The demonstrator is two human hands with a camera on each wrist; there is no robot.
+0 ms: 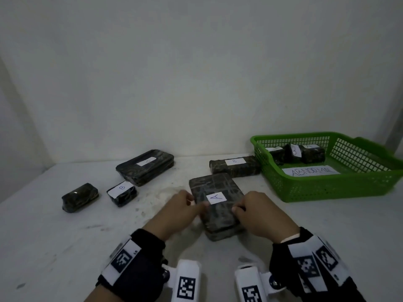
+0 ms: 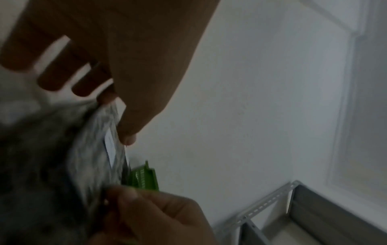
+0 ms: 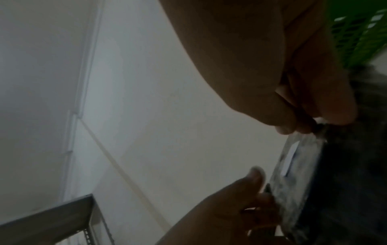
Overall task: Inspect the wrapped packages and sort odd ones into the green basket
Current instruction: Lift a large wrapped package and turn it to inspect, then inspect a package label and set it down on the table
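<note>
Both hands grasp one wrapped package (image 1: 216,205): left hand (image 1: 178,212) pinches its left edge, right hand (image 1: 259,212) its right edge, over the worktop (image 1: 54,236). Bare worktop lies left of the hands. Dark mottled wrap, white label "A" (image 1: 216,197). Right of the hands, beyond them, sits the green basket (image 1: 327,188).

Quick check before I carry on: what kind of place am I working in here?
Probably a makeshift sorting or inspection station: a plain white table against a bare wall, lettered wrapped packages laid out, a green basket with an ABNORMAL sign, and metal shelving nearby.
</note>
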